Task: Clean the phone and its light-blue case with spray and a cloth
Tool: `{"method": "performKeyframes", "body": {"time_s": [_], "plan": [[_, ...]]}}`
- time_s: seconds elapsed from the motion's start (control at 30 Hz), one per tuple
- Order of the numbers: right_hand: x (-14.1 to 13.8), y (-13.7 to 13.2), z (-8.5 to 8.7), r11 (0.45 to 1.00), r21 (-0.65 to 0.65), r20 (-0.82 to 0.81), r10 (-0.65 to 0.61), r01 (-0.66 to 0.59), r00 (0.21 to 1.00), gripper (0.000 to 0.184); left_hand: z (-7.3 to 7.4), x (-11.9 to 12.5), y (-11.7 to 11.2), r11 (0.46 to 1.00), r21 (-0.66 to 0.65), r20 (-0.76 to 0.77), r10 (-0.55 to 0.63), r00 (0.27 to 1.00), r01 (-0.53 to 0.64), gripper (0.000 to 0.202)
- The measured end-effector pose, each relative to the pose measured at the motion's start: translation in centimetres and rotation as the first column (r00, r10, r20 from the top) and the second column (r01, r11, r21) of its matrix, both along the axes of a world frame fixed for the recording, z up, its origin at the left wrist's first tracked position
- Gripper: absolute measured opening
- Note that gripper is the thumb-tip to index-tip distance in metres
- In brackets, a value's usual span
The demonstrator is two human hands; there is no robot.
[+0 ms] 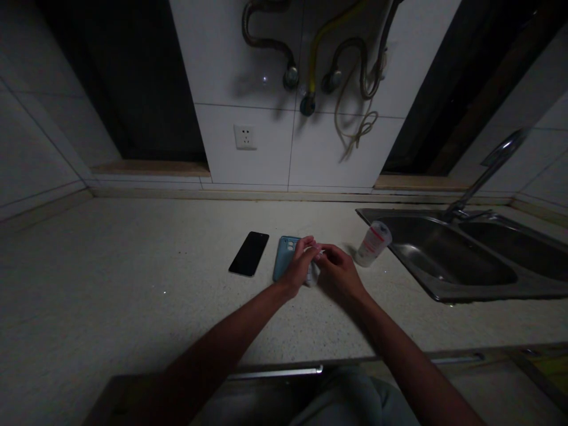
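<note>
My left hand (298, 267) and my right hand (341, 270) meet over the counter, their fingertips pinched together. Something small and pale is between them, too dim to make out. Under my left hand lies a light blue phone case (281, 260) with camera cutouts near its top, partly covered by the hand. A whitish item (312, 276) shows below my fingers, mostly hidden. Left of the case, a phone (249, 254) rests flat with its dark screen up. To the right of my right hand, a translucent plastic cup (373, 244) with red print stands, appearing tilted.
The speckled pale counter (133, 266) runs along a tiled wall. A double steel sink (439, 294) with a faucet (483, 174) is set into its right side. Hoses (315, 53) and a wall socket (245, 137) are on the wall. The room is dim.
</note>
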State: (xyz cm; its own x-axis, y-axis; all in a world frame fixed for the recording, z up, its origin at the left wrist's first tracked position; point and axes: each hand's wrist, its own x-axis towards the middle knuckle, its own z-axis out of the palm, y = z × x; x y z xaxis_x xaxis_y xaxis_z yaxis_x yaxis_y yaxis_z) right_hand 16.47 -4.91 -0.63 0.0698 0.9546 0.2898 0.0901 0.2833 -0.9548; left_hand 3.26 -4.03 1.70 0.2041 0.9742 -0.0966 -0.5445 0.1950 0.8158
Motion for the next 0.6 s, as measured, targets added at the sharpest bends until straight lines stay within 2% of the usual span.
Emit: {"method": "performKeyframes", "body": {"time_s": [0.1,0.2,0.27,0.33,0.37,0.43,0.47,0.53,0.6], "plan": [[0.1,0.0,0.4,0.999,-0.039,-0.044,0.01,-0.011,0.999,0.035,0.5,-0.1,-0.3,0.999,0.035,-0.068,0.019,0.998,-0.017,0.022],[0.5,0.0,0.6,0.996,-0.081,-0.102,-0.044,0.035,0.994,0.032,0.6,-0.5,0.0,0.985,0.171,-0.326,0.088,0.941,-0.033,0.022],[0.8,0.0,0.9,0.993,-0.088,-0.157,-0.097,0.084,0.983,0.031,0.4,-1.1,0.6,0.951,0.306,-0.542,0.209,0.814,-0.041,0.023],[1.2,0.0,1.1,0.988,-0.089,-0.221,-0.146,0.13,0.964,0.032,0.2,-2.0,1.3,0.9,0.437,-0.709,0.335,0.621,0.013,0.025],[1.4,0.1,1.2,0.985,-0.093,-0.253,-0.167,0.149,0.953,0.033,0.0,-2.5,1.5,0.868,0.49,-0.767,0.385,0.513,0.081,0.023],[1.7,0.1,1.4,0.981,-0.103,-0.309,-0.19,0.166,0.932,0.035,-0.2,-3.4,1.9,0.839,0.512,-0.84,0.446,0.307,0.181,0.019],[1.8,0.2,1.5,0.98,-0.11,-0.33,-0.194,0.166,0.924,0.036,-0.3,-3.7,2.0,0.84,0.5,-0.86,0.455,0.23,0.211,0.018],[1.9,0.2,1.4,0.979,-0.129,-0.356,-0.195,0.159,0.914,0.036,-0.4,-4.2,2.0,0.863,0.458,-0.888,0.435,0.147,0.212,0.018],[1.9,0.2,1.1,0.979,-0.157,-0.348,-0.176,0.128,0.921,0.036,-0.6,-4.4,2.1,0.896,0.415,-0.907,0.392,0.154,0.159,0.017]]}}
